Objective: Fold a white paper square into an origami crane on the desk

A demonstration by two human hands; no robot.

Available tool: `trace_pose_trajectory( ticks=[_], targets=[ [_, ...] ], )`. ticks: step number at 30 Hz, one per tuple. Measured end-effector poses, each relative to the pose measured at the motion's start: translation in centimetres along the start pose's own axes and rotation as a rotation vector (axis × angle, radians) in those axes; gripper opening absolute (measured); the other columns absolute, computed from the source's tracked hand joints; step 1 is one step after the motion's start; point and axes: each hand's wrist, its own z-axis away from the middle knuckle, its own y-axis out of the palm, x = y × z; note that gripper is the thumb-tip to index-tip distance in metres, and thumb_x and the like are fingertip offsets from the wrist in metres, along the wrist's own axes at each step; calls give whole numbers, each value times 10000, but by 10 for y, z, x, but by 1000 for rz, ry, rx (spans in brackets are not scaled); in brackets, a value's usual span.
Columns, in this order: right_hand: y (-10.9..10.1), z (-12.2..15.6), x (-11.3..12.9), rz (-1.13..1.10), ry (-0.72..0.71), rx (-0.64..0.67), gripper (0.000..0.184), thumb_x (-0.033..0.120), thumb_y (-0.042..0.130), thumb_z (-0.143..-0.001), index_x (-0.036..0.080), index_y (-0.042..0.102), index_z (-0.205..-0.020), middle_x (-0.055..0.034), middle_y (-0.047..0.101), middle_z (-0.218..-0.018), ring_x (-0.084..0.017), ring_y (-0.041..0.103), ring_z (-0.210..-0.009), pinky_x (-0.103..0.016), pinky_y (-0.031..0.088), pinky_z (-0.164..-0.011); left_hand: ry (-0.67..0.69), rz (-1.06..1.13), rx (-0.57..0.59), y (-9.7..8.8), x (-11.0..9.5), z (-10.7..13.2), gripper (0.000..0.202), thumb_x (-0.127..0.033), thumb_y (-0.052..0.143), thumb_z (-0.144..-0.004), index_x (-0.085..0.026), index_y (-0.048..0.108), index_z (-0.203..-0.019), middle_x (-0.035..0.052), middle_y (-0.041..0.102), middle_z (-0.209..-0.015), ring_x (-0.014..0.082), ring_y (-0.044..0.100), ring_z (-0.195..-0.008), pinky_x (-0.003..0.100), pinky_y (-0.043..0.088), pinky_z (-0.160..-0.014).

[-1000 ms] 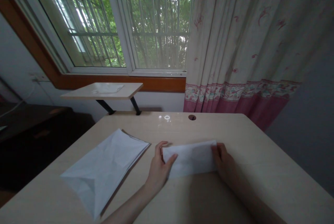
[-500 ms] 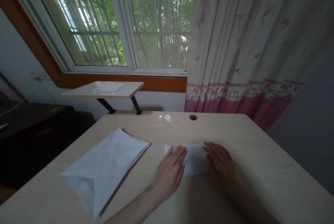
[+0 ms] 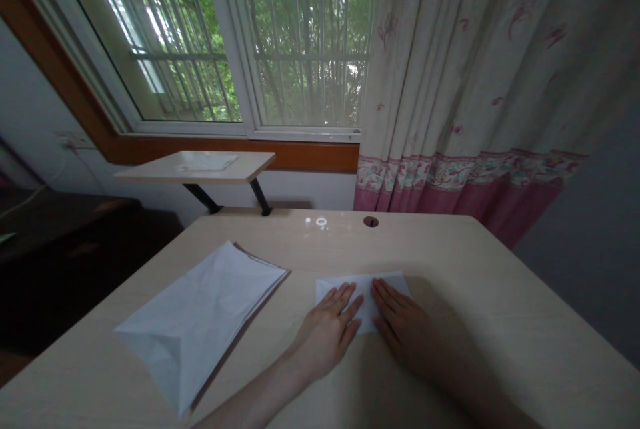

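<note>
Head view: a small white sheet (image 3: 367, 312) is positioned on the worktop (image 3: 320, 250), five o'clock from centre. It is partly covered at eight o'clock by the left hand (image 3: 329, 330), at four by the right hand (image 3: 407, 325); fingers are extended flat. Larger white paper (image 3: 207, 312) is laid at its nine o'clock.

Paper (image 3: 365, 287) on desk (image 3: 500, 282), sheets (image 3: 210, 299) left, window (image 3: 307, 49) behind

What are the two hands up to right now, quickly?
Left hand: open, fingers laid on the small white paper, not gripping it.
Right hand: open, fingers laid on the same paper, not gripping it.
</note>
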Motion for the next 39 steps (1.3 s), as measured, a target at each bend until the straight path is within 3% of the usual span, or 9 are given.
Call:
trace_pose_trajectory(
  ticks=[11, 19, 39],
  targets=[
    [-1, 4, 21, 47, 76, 34, 565, 329, 416, -919, 80, 359, -1423, -162, 313, -1470, -271, 286, -1363, -454, 315, -1090, -68, -11, 25, -7, -7, -1, 528, -382, 586, -860, -218, 481, -1351, 118, 407, -1446, 280, 388, -1327, 480, 349, -1082],
    [-5, 1, 23, 54, 69, 50, 557, 282, 440, -893, 60, 390, -1402, -163, 331, -1466, -266, 301, -1358, -434, 292, -1106, -136, -3, 32, -7, -10, -5, 536, -339, 644, -794, -208, 541, -1304, 108, 427, -1435, 277, 412, -1312, 458, 337, -1093],
    [-22, -3, 15, 156, -72, 132, 629, 168, 430, -781, 49, 394, -1398, -169, 360, -1454, -266, 304, -1358, -435, 314, -1088, -129, -9, 86, -14, -12, -3, 669, -170, 541, -679, -218, 494, -1345, 66, 383, -1470, 278, 364, -1340, 471, 288, -1116]
  ],
)
